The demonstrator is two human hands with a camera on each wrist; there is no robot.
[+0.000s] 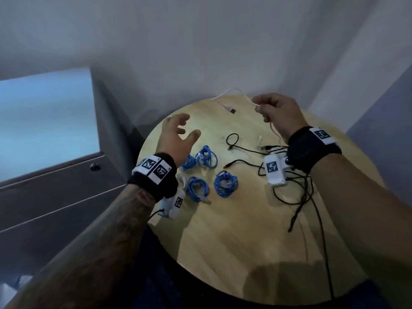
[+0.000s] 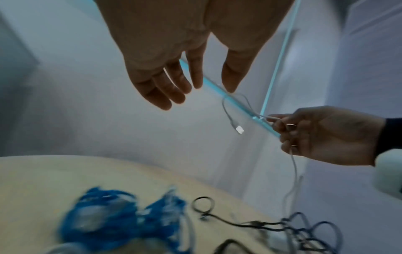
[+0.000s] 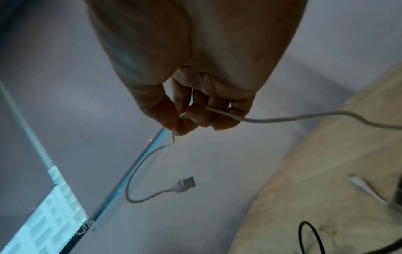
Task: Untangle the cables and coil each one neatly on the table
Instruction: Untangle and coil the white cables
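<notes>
your right hand (image 1: pixel 275 112) pinches the white cable (image 1: pixel 231 91), its plug end dangling left toward your empty, spread left hand (image 1: pixel 178 136).

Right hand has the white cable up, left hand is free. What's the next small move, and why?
Probably bring the left hand, open and holding nothing, across to catch the dangling USB plug. The right hand pinches the white cable a short way behind that plug, so the end swings loose above the table; holding it would let coiling start.
</notes>
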